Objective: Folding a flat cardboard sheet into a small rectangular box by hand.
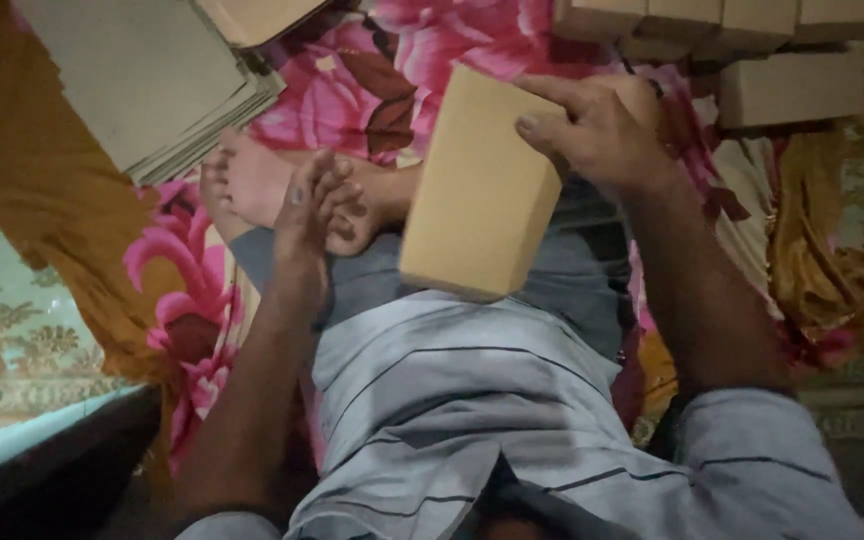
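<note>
A stack of flat grey-green card sheets (142, 75) lies at ten o'clock on a pink floral cloth (392, 70). At one o'clock, a row of assembled tan boxes (752, 50) lines the top edge. Bare feet (252, 185) rest crossed near the centre, above grey trousers (572, 270) and a light striped shirt (452, 400). A patterned green mat (2, 330) shows at nine o'clock.
</note>
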